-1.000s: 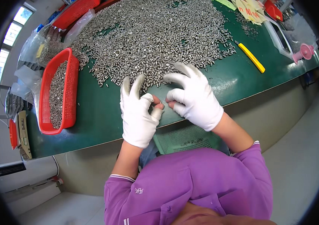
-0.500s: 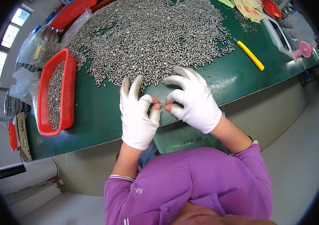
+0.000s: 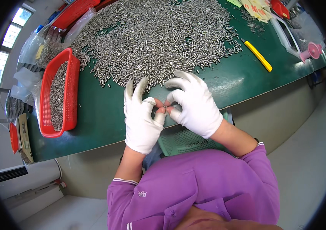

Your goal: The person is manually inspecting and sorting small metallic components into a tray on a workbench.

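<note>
My left hand [image 3: 143, 120] and my right hand [image 3: 196, 105] wear white gloves with the thumb and index fingertips bare. Both are closed in a pinch, fingertips meeting over the near edge of the green table [image 3: 97, 126]. Between the fingertips shows a small silvery metal piece [image 3: 165, 107], mostly covered; whether it is one part or two pressed together I cannot tell. The other fingers of each hand are stretched forward, close to a wide heap of small metal pins or screws [image 3: 159, 42].
A red perforated basket [image 3: 74, 88] of similar small parts stands at the left. A yellow utility knife [image 3: 259, 56] lies on the right, with a pink spool [image 3: 311, 51] beyond it. Below the table edge is a green basket [image 3: 170, 146]. Plastic bags [image 3: 28, 51] crowd the far left.
My right hand has moved slightly left, closing the small gap between the two pinches. The metal pieces seen between the fingertips are now brought together and more covered. My left hand has barely moved.
</note>
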`<state>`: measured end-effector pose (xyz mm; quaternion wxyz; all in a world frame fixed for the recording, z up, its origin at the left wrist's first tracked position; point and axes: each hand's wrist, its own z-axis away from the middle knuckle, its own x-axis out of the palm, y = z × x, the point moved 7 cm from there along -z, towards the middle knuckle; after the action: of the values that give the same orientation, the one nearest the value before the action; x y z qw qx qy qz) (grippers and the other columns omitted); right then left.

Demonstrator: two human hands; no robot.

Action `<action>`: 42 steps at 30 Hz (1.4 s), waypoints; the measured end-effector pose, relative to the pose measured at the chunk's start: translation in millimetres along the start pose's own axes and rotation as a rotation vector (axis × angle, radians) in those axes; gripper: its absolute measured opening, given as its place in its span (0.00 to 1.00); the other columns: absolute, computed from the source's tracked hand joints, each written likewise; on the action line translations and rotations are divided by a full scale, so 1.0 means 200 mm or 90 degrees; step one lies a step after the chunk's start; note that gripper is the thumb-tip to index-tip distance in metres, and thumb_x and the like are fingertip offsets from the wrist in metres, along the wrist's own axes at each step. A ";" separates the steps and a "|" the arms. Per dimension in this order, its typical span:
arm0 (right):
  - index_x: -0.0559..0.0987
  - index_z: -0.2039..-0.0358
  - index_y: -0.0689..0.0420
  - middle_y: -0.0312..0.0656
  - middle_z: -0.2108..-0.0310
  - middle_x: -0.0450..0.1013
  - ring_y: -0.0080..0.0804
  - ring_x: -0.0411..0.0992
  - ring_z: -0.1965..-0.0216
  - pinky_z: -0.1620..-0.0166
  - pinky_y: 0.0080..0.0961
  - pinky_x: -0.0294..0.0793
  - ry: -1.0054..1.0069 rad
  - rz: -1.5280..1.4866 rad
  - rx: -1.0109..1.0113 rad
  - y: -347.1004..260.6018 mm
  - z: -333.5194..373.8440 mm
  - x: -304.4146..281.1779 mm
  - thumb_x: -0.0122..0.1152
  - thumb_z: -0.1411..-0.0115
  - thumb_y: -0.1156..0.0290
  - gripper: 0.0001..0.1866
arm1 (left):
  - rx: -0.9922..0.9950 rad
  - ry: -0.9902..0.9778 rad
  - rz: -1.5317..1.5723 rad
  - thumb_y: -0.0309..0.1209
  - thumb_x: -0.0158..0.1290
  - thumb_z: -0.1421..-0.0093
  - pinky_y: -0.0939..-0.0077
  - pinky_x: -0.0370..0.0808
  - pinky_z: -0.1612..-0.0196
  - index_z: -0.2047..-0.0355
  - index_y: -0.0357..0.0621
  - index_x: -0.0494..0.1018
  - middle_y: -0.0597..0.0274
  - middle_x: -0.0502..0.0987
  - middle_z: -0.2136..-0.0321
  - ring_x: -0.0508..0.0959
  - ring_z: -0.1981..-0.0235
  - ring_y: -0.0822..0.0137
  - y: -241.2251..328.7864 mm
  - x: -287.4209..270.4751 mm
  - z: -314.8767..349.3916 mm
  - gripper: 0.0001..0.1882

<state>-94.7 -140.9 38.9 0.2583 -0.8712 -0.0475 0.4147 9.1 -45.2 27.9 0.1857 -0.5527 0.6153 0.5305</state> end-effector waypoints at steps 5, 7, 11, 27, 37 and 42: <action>0.83 0.75 0.53 0.41 0.55 0.76 0.50 0.69 0.42 0.39 0.47 0.68 -0.006 -0.006 0.002 -0.01 0.00 0.00 0.69 0.56 0.68 0.07 | 0.005 -0.023 0.026 0.26 0.64 0.49 0.43 0.60 0.33 0.68 0.45 0.75 0.45 0.64 0.33 0.57 0.31 0.33 0.00 -0.01 0.01 0.09; 0.82 0.75 0.54 0.41 0.54 0.76 0.51 0.69 0.42 0.39 0.48 0.67 -0.004 0.008 -0.004 -0.02 0.00 -0.01 0.69 0.56 0.68 0.07 | 0.002 -0.033 0.033 0.26 0.64 0.48 0.43 0.59 0.32 0.68 0.45 0.75 0.45 0.63 0.33 0.56 0.30 0.33 -0.01 -0.01 0.01 0.09; 0.82 0.75 0.54 0.42 0.53 0.75 0.53 0.68 0.41 0.39 0.48 0.67 -0.002 0.024 -0.007 -0.03 0.00 -0.02 0.68 0.55 0.68 0.07 | -0.004 -0.046 0.041 0.26 0.64 0.48 0.43 0.58 0.32 0.68 0.45 0.76 0.45 0.63 0.32 0.55 0.30 0.33 0.00 -0.01 0.02 0.09; 0.80 0.73 0.50 0.38 0.58 0.76 0.46 0.74 0.51 0.50 0.43 0.75 -0.001 -0.018 -0.116 0.01 0.07 -0.17 0.65 0.54 0.75 0.06 | 0.103 -0.078 0.131 0.27 0.66 0.54 0.41 0.61 0.33 0.70 0.47 0.80 0.47 0.68 0.35 0.59 0.33 0.29 0.07 -0.05 0.02 0.09; 0.80 0.73 0.50 0.37 0.67 0.72 0.39 0.73 0.64 0.61 0.37 0.76 -0.003 0.175 -0.005 0.09 -0.10 0.00 0.68 0.49 0.65 0.06 | -0.025 0.117 -0.140 0.24 0.63 0.47 0.46 0.61 0.32 0.62 0.46 0.76 0.49 0.66 0.34 0.60 0.31 0.36 -0.09 -0.05 -0.05 0.13; 0.83 0.69 0.48 0.35 0.67 0.73 0.39 0.73 0.63 0.59 0.36 0.75 -0.005 0.184 0.019 0.10 -0.10 0.00 0.70 0.48 0.65 0.06 | -0.017 0.119 -0.138 0.26 0.65 0.52 0.41 0.60 0.32 0.67 0.47 0.77 0.47 0.68 0.37 0.61 0.34 0.34 -0.07 -0.05 -0.10 0.11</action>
<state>-82.6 -165.2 38.9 0.2087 -0.8634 0.0839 0.4516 32.0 -56.0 36.5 0.1764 -0.6653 0.5596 0.4616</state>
